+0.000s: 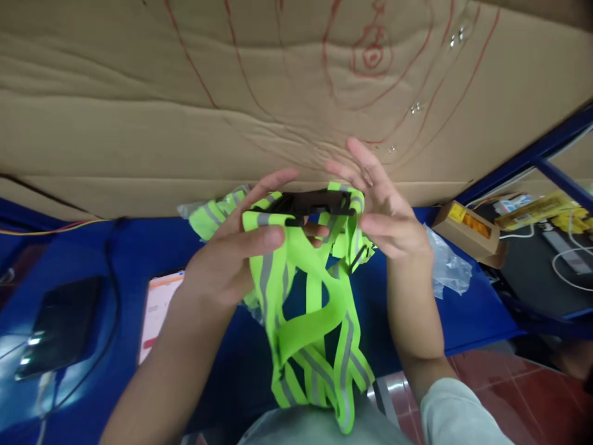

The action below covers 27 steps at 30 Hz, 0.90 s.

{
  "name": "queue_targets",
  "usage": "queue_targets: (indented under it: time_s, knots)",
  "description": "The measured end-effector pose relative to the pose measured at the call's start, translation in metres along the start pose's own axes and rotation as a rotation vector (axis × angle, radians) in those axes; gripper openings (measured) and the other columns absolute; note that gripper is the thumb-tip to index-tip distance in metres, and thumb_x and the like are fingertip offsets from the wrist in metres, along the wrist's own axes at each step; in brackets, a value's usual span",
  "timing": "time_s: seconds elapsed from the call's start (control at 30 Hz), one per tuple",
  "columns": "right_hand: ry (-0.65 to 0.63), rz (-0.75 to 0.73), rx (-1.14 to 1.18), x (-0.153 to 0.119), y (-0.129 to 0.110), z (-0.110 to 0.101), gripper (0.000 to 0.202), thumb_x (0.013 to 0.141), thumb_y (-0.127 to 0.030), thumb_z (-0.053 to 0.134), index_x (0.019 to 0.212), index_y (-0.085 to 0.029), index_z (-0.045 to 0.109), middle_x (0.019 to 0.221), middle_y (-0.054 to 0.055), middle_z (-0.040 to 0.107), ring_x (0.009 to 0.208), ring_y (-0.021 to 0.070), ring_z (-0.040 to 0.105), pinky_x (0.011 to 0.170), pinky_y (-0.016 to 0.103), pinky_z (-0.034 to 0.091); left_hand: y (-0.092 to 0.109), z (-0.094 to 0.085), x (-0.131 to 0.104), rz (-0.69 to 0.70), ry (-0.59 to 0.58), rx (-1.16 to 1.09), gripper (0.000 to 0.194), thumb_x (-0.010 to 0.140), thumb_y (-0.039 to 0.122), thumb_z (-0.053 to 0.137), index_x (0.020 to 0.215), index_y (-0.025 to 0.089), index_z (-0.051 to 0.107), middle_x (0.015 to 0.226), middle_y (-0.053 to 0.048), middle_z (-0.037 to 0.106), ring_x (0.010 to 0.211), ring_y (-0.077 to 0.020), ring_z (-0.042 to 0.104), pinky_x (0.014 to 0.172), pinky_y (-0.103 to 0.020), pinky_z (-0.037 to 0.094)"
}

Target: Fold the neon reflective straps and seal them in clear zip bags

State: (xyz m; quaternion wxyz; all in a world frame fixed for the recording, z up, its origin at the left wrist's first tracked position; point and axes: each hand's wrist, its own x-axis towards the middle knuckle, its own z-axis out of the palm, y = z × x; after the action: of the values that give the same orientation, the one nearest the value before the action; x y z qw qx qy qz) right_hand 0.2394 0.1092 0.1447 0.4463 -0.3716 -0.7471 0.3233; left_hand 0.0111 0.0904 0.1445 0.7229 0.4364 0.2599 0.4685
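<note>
A neon-yellow reflective strap vest [319, 309] with grey stripes and a black buckle [317, 201] hangs in front of me over the blue table's edge, its lower loops near my lap. My left hand [241, 247] grips it at the upper left, thumb over the band and fingers behind. At the vest's upper right, my right hand [382, 204] has its fingers stretched out and spread; the strap passes close by its thumb, and I cannot tell whether they touch. More neon strap material [208, 219] in clear plastic lies behind my left hand.
On the blue table [370, 321] are a phone [157, 303], a black device [65, 327] with cables, and a clear plastic bag [447, 262]. An open cardboard box [467, 232] stands at the right. A cardboard panel [139, 142] with red pen lines rises at the back.
</note>
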Motion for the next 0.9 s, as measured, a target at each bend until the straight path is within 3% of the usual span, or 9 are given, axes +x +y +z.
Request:
queue_targets:
  time_s: [0.13, 0.27, 0.33, 0.4, 0.5, 0.6, 0.67, 0.77, 0.9]
  knots:
    - [-0.237, 0.268, 0.515, 0.002, 0.017, 0.002, 0.078, 0.082, -0.077, 0.064, 0.138, -0.023, 0.058, 0.109, 0.01, 0.075, 0.106, 0.0263, 0.073, 0.086, 0.042, 0.062, -0.006, -0.007, 0.002, -0.076, 0.049, -0.185, 0.094, 0.063, 0.027, 0.09, 0.148, 0.029, 0.048, 0.091, -0.001, 0.075, 0.076, -0.0228, 0.074, 0.067, -0.036, 0.061]
    - [-0.368, 0.439, 0.705, 0.001, 0.024, 0.015, 0.064, 0.077, -0.076, 0.072, 0.098, -0.015, 0.073, 0.096, 0.012, 0.077, 0.091, 0.0245, 0.075, 0.083, 0.037, 0.063, -0.007, -0.01, 0.004, -0.098, 0.043, -0.245, 0.086, 0.067, 0.016, 0.077, 0.148, 0.028, 0.05, 0.093, -0.003, 0.076, 0.052, -0.0109, 0.06, 0.042, -0.021, 0.043]
    - [-0.322, 0.463, 0.751, 0.0, 0.023, 0.019, 0.052, 0.081, -0.065, 0.075, 0.091, -0.014, 0.072, 0.089, 0.01, 0.077, 0.084, 0.0218, 0.076, 0.079, 0.035, 0.064, -0.006, -0.013, 0.005, -0.091, 0.015, -0.236, 0.077, 0.068, 0.016, 0.074, 0.142, 0.027, 0.056, 0.101, -0.005, 0.076, 0.045, -0.0049, 0.048, 0.038, -0.019, 0.032]
    - [-0.234, 0.471, 0.788, -0.001, 0.018, 0.021, 0.042, 0.084, -0.056, 0.077, 0.09, -0.015, 0.07, 0.081, 0.006, 0.075, 0.073, 0.0186, 0.075, 0.068, 0.03, 0.064, -0.007, -0.018, 0.006, -0.106, -0.026, -0.179, 0.06, 0.068, 0.019, 0.077, 0.127, 0.024, 0.067, 0.105, -0.006, 0.076, 0.045, -0.0029, 0.044, 0.04, -0.02, 0.032]
    - [-0.072, 0.403, 0.786, -0.004, 0.01, 0.021, 0.033, 0.087, -0.048, 0.077, 0.091, -0.017, 0.067, 0.081, 0.003, 0.073, 0.056, 0.012, 0.067, 0.051, 0.023, 0.057, -0.011, -0.024, 0.006, -0.207, -0.196, -0.131, 0.03, 0.073, 0.032, 0.083, 0.098, 0.017, 0.074, 0.087, -0.004, 0.073, 0.049, -0.0056, 0.049, 0.048, -0.023, 0.041]
    - [-0.015, 0.356, 0.744, -0.008, 0.001, 0.018, 0.029, 0.089, -0.045, 0.076, 0.093, -0.018, 0.066, 0.085, 0.002, 0.073, 0.051, 0.0088, 0.059, 0.046, 0.022, 0.052, -0.014, -0.027, 0.005, -0.329, -0.46, -0.183, 0.033, 0.082, 0.039, 0.08, 0.107, 0.019, 0.072, 0.063, 0.001, 0.062, 0.054, -0.0147, 0.063, 0.06, -0.029, 0.052]
    - [-0.038, 0.381, 0.731, -0.01, -0.004, 0.016, 0.028, 0.091, -0.045, 0.075, 0.095, -0.018, 0.067, 0.087, 0.004, 0.073, 0.055, 0.0095, 0.06, 0.049, 0.022, 0.052, -0.014, -0.024, 0.004, -0.352, -0.539, -0.206, 0.027, 0.087, 0.039, 0.076, 0.105, 0.02, 0.072, 0.054, 0.004, 0.054, 0.055, -0.0181, 0.067, 0.064, -0.032, 0.055]
    - [-0.018, 0.386, 0.678, -0.012, -0.008, 0.02, 0.028, 0.092, -0.046, 0.072, 0.095, -0.018, 0.07, 0.091, 0.005, 0.074, 0.068, 0.0119, 0.065, 0.058, 0.022, 0.053, -0.015, -0.016, 0.002, -0.231, -0.416, -0.111, 0.029, 0.093, 0.047, 0.068, 0.09, 0.018, 0.071, 0.055, 0.004, 0.051, 0.051, -0.0147, 0.06, 0.057, -0.029, 0.052]
    - [0.05, 0.352, 0.507, -0.014, -0.004, 0.032, 0.036, 0.096, -0.055, 0.064, 0.099, -0.02, 0.073, 0.088, 0.004, 0.072, 0.077, 0.0151, 0.067, 0.064, 0.025, 0.055, -0.022, -0.008, 0.004, 0.066, -0.123, 0.304, 0.032, 0.097, 0.049, 0.064, 0.099, 0.018, 0.071, 0.073, -0.001, 0.065, 0.064, -0.0144, 0.063, 0.065, -0.029, 0.053]
